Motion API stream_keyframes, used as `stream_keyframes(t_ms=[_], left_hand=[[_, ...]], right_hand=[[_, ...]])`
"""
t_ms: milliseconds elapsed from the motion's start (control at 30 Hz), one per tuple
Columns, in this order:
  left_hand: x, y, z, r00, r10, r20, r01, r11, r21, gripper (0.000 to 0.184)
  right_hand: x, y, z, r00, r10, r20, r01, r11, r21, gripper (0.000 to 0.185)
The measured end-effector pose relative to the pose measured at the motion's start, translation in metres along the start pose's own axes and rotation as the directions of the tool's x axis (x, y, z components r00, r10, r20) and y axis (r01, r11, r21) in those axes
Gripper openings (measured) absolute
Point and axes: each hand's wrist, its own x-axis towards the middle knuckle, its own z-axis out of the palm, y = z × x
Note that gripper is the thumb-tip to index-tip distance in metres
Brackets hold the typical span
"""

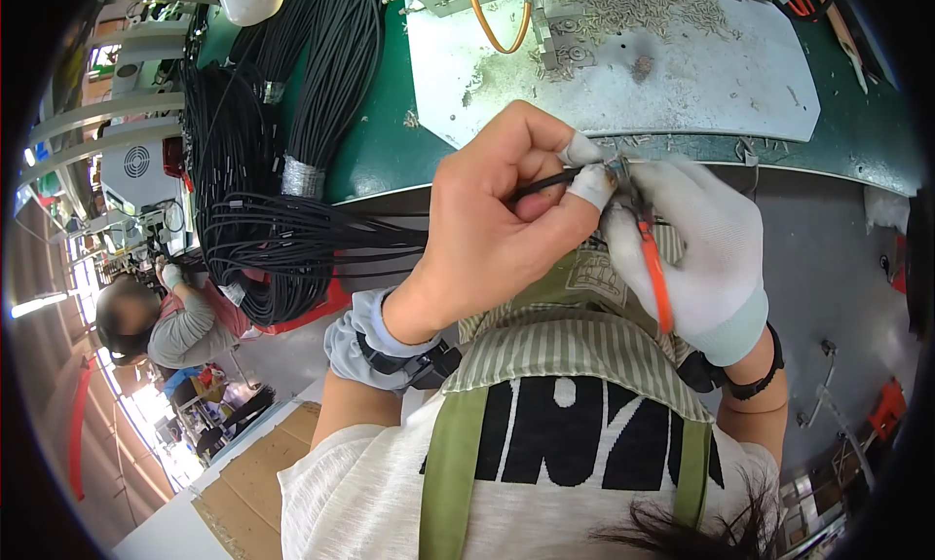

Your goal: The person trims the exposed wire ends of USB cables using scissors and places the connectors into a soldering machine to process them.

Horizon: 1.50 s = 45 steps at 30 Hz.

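Observation:
My left hand (487, 219) is closed, pinching the end of a black cable (545, 183) between thumb and index finger, both with white coverings on their tips. My right hand (696, 248), in a white knit glove, wraps round a pair of pliers with orange handles (654, 273). The metal jaws of the pliers meet the cable end at my left fingertips; the small part there is too fine to make out. More black cables (331, 234) run leftward from behind my left hand into a large looped bundle.
A white metal plate (623, 107) strewn with small metal bits lies on the green table (370, 161), under a machine with an orange hose (502, 49). Foil-wrapped cable bundles (302, 175) hang over the table's left side. Another person (185, 326) works at far left.

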Motion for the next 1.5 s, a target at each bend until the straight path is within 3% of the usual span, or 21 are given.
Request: stream_keyframes(t_ms=[33, 67, 167, 333, 400, 433, 600, 667, 700, 733, 767, 800, 833, 867, 967, 1033, 1067, 1133, 1300, 1400, 1500], left_hand=[[0.000, 0.000, 0.001, 0.999, 0.024, -0.047, -0.020, 0.997, 0.076, 0.021], [-0.001, 0.000, 0.002, 0.999, 0.022, -0.049, -0.018, 0.997, 0.070, 0.021], [-0.002, -0.003, 0.002, 0.979, 0.204, 0.014, -0.200, 0.942, 0.268, 0.017], [0.000, -0.005, 0.000, 0.946, 0.308, 0.099, -0.320, 0.848, 0.422, 0.019], [0.003, -0.008, 0.007, 0.998, 0.054, 0.022, -0.054, 0.998, 0.019, 0.020], [0.004, -0.009, 0.008, 0.996, -0.082, 0.025, 0.086, 0.977, -0.193, 0.021], [0.010, -0.021, -0.003, 0.974, -0.173, 0.146, 0.220, 0.876, -0.430, 0.018], [0.009, -0.023, -0.026, 0.973, -0.228, 0.029, 0.224, 0.912, -0.345, 0.020], [0.010, -0.024, -0.036, 0.968, -0.249, -0.031, 0.229, 0.927, -0.296, 0.020], [0.013, -0.027, -0.045, 0.968, -0.251, -0.029, 0.232, 0.928, -0.291, 0.020], [0.017, -0.031, -0.054, 0.961, -0.269, 0.059, 0.269, 0.868, -0.418, 0.020], [0.022, -0.033, -0.060, 0.951, -0.273, 0.147, 0.308, 0.787, -0.535, 0.020], [0.025, -0.035, -0.064, 0.938, -0.257, 0.232, 0.347, 0.688, -0.638, 0.021], [0.027, -0.040, -0.068, 0.941, -0.251, 0.228, 0.339, 0.692, -0.638, 0.021], [0.038, -0.037, -0.064, 0.970, -0.244, 0.003, 0.232, 0.918, -0.322, 0.023], [0.052, -0.038, -0.063, 0.970, -0.237, 0.046, 0.238, 0.908, -0.346, 0.023], [0.059, -0.039, -0.063, 0.968, -0.235, 0.083, 0.249, 0.894, -0.372, 0.022], [0.068, -0.040, -0.059, 0.965, -0.232, 0.119, 0.260, 0.881, -0.395, 0.022], [0.087, -0.035, -0.048, 0.985, -0.164, 0.058, 0.174, 0.934, -0.311, 0.020], [0.095, -0.029, -0.051, 0.989, -0.136, 0.055, 0.146, 0.944, -0.294, 0.017], [0.102, -0.026, -0.060, 0.974, -0.171, 0.151, 0.197, 0.964, -0.181, 0.017]], right_hand=[[0.001, 0.001, 0.000, 0.996, -0.070, -0.064, 0.065, 0.995, -0.081, 0.014], [0.000, 0.000, -0.001, 0.996, -0.069, -0.058, 0.064, 0.994, -0.084, 0.014], [-0.002, -0.002, 0.001, 0.999, -0.025, -0.038, 0.012, 0.949, -0.315, 0.012], [-0.004, 0.002, -0.001, 0.995, 0.076, 0.061, -0.065, 0.983, -0.172, 0.010], [-0.003, 0.003, -0.006, 0.974, 0.151, 0.168, -0.157, 0.987, 0.025, 0.009], [-0.003, 0.004, -0.008, 0.957, 0.180, 0.226, -0.210, 0.970, 0.120, 0.009], [-0.005, 0.015, -0.007, 0.947, 0.159, 0.280, -0.216, 0.958, 0.186, 0.009], [-0.002, 0.018, -0.018, 0.881, 0.426, 0.203, -0.470, 0.835, 0.288, 0.012], [0.002, 0.022, -0.031, 0.882, 0.425, 0.201, -0.469, 0.834, 0.293, 0.012], [0.007, 0.027, -0.049, 0.824, 0.481, 0.298, -0.566, 0.688, 0.454, 0.016], [0.011, 0.031, -0.057, 0.761, 0.506, 0.406, -0.643, 0.501, 0.579, 0.020], [0.014, 0.033, -0.054, 0.761, 0.503, 0.409, -0.643, 0.500, 0.581, 0.020], [0.019, 0.036, -0.051, 0.811, 0.500, 0.303, -0.578, 0.606, 0.547, 0.019], [0.025, 0.040, -0.043, 0.858, 0.477, 0.193, -0.504, 0.706, 0.497, 0.019], [0.042, 0.049, -0.030, 0.934, 0.333, -0.130, -0.291, 0.919, 0.266, 0.020], [0.055, 0.049, -0.026, 0.937, 0.264, -0.230, -0.229, 0.959, 0.166, 0.021], [0.063, 0.045, -0.025, 0.957, 0.290, -0.017, -0.279, 0.935, 0.217, 0.021], [0.080, 0.037, -0.019, 0.876, 0.267, 0.402, -0.395, 0.875, 0.281, 0.023], [0.112, 0.042, 0.004, 0.876, 0.232, 0.422, -0.377, 0.876, 0.300, 0.026], [0.121, 0.053, 0.008, 0.825, 0.286, 0.488, -0.471, 0.825, 0.312, 0.027], [0.123, 0.053, 0.008, 0.819, 0.285, 0.498, -0.493, 0.794, 0.356, 0.027]])
